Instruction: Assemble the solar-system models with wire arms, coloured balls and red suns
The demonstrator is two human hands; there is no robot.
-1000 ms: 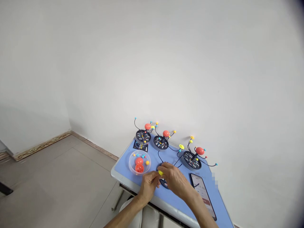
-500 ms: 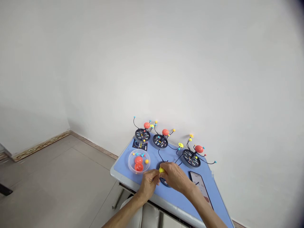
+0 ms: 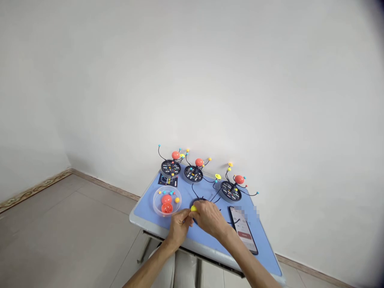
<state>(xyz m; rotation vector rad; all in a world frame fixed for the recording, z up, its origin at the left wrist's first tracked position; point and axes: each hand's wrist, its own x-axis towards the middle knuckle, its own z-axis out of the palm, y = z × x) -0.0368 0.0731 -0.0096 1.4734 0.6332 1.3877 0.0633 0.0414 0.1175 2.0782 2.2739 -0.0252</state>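
Head view: left of the fingers, a clear plastic bowl is set on the blue table top, with orange balls and a small yellow ball lying in it. A dark printed card is placed just behind the bowl. The left hand is held with its fingers curled and closed up near a yellow piece; whether they touch it cannot be told. That piece is gripped at the fingertips of the right hand, above a dark round base that is mostly hidden beneath the hands. Beyond the fingers, three solar-system models stand in a row, with wires reaching toward them. Right of the fingers, a smartphone lies on the table.
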